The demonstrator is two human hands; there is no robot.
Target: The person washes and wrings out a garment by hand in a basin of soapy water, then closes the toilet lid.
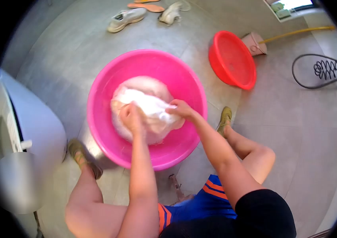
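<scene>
Black sleeve (pixel 265 212) loomed nearest as I watched, left hand (pixel 130 117) and right hand (pixel 181 109) were apart, both clamped on white cloth (pixel 148 99) inside the pink basin (pixel 172 147), red basin (pixel 234 59) sat beyond.

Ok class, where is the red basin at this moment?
In the head view, the red basin is at the upper right, beside a pale bucket, beyond and to the right of the pink tub.

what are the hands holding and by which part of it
A white cloth in the pink basin: the right hand grips its right edge; the left hand seems closed on its left side, slightly blurred.
</scene>
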